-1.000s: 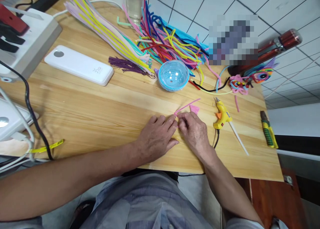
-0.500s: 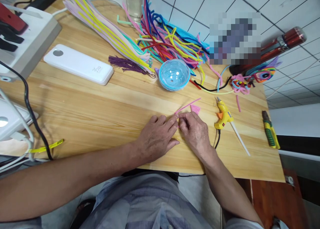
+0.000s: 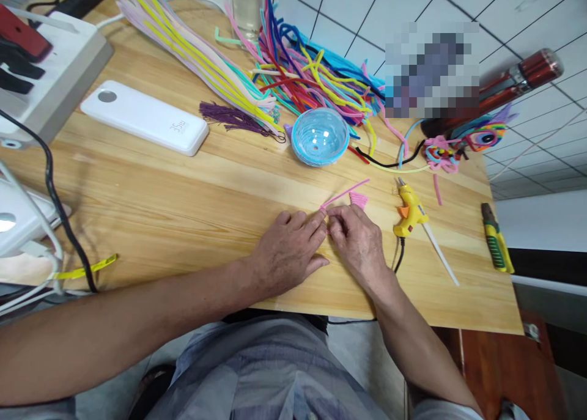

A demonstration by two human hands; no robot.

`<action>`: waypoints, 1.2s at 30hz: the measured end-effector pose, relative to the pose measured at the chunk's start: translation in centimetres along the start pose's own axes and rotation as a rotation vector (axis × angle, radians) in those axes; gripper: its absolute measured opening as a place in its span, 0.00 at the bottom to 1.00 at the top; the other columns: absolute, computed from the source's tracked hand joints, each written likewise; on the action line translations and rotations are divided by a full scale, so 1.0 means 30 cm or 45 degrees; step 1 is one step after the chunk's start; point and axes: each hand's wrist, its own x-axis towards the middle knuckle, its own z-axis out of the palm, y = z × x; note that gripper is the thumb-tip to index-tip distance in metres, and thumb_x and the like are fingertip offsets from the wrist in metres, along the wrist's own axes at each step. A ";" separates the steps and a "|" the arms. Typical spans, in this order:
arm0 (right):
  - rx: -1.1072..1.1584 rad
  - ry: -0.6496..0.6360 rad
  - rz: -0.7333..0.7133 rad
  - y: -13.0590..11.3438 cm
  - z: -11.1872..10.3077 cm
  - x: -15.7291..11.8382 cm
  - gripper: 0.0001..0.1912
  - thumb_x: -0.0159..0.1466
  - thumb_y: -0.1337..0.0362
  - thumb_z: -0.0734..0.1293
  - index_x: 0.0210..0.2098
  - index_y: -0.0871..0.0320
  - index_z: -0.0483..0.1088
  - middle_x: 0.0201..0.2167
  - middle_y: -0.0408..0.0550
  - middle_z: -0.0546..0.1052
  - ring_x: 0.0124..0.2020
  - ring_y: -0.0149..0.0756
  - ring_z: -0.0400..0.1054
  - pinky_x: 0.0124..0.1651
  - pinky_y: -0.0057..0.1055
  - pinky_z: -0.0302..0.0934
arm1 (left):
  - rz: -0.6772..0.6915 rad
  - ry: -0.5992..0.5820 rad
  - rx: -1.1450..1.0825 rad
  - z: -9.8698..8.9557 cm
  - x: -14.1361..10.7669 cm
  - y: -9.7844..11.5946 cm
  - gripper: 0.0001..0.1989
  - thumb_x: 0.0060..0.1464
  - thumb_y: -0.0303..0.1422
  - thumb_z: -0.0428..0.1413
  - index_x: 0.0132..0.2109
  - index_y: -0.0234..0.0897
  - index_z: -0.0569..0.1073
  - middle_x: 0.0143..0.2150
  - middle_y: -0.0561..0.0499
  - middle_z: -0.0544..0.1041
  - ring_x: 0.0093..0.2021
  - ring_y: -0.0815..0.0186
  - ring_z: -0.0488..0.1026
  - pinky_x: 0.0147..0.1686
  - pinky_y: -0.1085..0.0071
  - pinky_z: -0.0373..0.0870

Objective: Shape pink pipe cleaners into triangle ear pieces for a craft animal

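A thin pink pipe cleaner point(image 3: 345, 194) slants up and right from my fingertips, its lower part hidden under them. My left hand point(image 3: 291, 249) lies palm down on the wood, fingers stretched and thumb held away, with its index fingertip touching the pipe cleaner's near end. Closed in a pinch, my right hand point(image 3: 358, 239) grips the same pipe cleaner between thumb and index finger, right against the left fingertips. Just beyond the right knuckles lies a small ribbed pink piece point(image 3: 358, 199), partly covered by that hand.
A blue bowl point(image 3: 320, 137) stands ahead, before piled coloured pipe cleaners point(image 3: 316, 71). A yellow glue gun point(image 3: 411, 211) lies right, near a green-yellow tool point(image 3: 496, 239). On the left are a white power bank point(image 3: 144, 118), a power strip point(image 3: 59, 71) and cables. A purple tassel point(image 3: 229, 115) lies behind.
Almost nothing differs. The pink pipe cleaner's free end has shifted very slightly to the right; both hands keep their places.
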 end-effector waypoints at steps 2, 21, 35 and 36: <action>0.000 0.003 0.005 0.000 0.001 0.000 0.12 0.72 0.68 0.63 0.46 0.53 0.80 0.39 0.49 0.83 0.37 0.42 0.76 0.41 0.36 0.67 | 0.000 0.008 -0.001 0.002 0.000 0.000 0.29 0.74 0.49 0.54 0.69 0.33 0.75 0.75 0.39 0.73 0.59 0.49 0.72 0.53 0.53 0.65; 0.034 -0.009 0.024 0.003 0.004 -0.001 0.10 0.72 0.66 0.64 0.45 0.54 0.78 0.42 0.50 0.84 0.39 0.42 0.78 0.44 0.38 0.68 | -0.004 -0.006 -0.038 -0.005 0.002 -0.003 0.30 0.74 0.49 0.54 0.70 0.31 0.74 0.75 0.40 0.72 0.59 0.48 0.72 0.54 0.53 0.65; 0.091 0.043 0.034 0.008 0.002 -0.007 0.07 0.74 0.62 0.65 0.45 0.54 0.77 0.40 0.49 0.83 0.38 0.42 0.76 0.43 0.37 0.66 | -0.076 -0.002 -0.108 -0.002 0.002 0.003 0.29 0.72 0.49 0.57 0.68 0.31 0.74 0.64 0.37 0.77 0.59 0.47 0.71 0.53 0.53 0.64; 0.087 0.045 0.043 0.011 0.000 -0.008 0.07 0.74 0.62 0.66 0.44 0.54 0.76 0.40 0.49 0.83 0.36 0.41 0.75 0.43 0.37 0.65 | -0.077 0.003 -0.110 -0.001 0.002 0.003 0.29 0.72 0.49 0.57 0.68 0.31 0.74 0.64 0.37 0.77 0.59 0.47 0.71 0.53 0.53 0.64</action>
